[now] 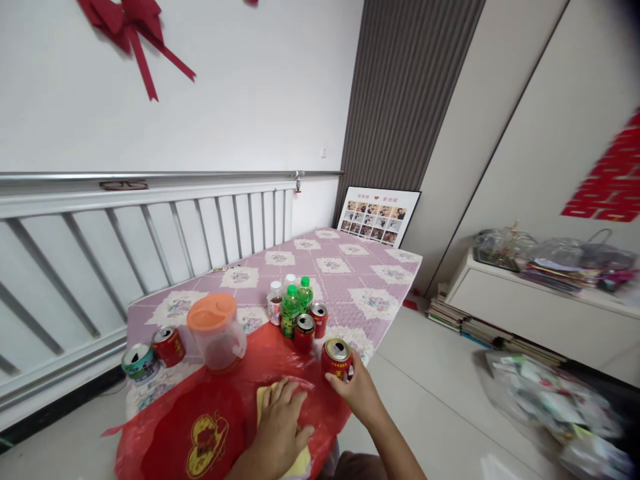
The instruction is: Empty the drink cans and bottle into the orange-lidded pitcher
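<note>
My right hand point(359, 385) grips an opened red can point(334, 368) at the right edge of the table, thumb in front and fingers round its far side. My left hand point(281, 421) lies with fingers spread on a yellow cloth point(301, 465), which rests on a red plastic sheet point(277, 353). Beyond the held can, two more opened red cans, one nearer point(304, 335) and one behind point(320, 321), stand against green-capped bottles point(290, 313) and white-capped bottles point(275, 305). A red tray or plate with a gold heart design point(165, 427) is left of my left hand.
A clear pitcher with an orange lid point(213, 315) stands left of the bottles. Farther left are a red can point(169, 348) and a teal can point(140, 365). The flowered tablecloth point(345, 267) reaches back beside a white radiator point(220, 227). A low cabinet point(525, 300) is at right.
</note>
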`<action>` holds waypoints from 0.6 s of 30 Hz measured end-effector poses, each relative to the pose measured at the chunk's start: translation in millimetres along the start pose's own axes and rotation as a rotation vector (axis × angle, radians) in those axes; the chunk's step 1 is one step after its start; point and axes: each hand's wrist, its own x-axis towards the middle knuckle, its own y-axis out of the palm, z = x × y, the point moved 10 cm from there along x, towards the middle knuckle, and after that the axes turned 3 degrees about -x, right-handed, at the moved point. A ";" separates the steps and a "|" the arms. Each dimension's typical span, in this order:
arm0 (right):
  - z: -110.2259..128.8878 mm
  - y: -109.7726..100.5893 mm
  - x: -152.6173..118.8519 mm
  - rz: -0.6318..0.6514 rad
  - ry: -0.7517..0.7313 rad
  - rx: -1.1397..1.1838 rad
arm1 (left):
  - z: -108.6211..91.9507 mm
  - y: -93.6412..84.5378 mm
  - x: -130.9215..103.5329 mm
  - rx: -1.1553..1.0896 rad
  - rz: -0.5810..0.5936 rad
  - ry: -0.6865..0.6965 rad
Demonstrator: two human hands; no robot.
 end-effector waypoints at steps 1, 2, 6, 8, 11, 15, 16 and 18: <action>-6.6 -3.6 4.4 -0.020 0.008 0.002 | 4.4 9.3 -0.3 0.017 0.017 -0.014; -12.7 -6.4 8.6 -0.036 0.016 0.010 | 8.6 18.2 -0.8 0.038 0.037 -0.016; -32.3 -11.7 23.9 -0.088 0.036 0.049 | 26.6 32.6 -1.6 0.098 0.000 -0.004; -40.8 -11.5 31.7 -0.112 0.040 0.048 | 31.7 34.3 -0.3 0.118 -0.017 0.036; -53.0 -9.2 43.3 -0.151 0.051 0.041 | 32.2 39.6 1.9 0.147 -0.009 0.136; -65.0 -2.3 56.5 -0.188 0.064 0.032 | 40.6 45.1 4.8 0.226 -0.085 0.093; -67.4 -0.6 59.2 -0.199 0.068 0.030 | 42.6 45.7 5.0 0.252 -0.119 0.073; -72.2 2.6 63.8 -0.219 0.074 0.027 | 41.5 49.9 5.0 0.301 -0.152 0.088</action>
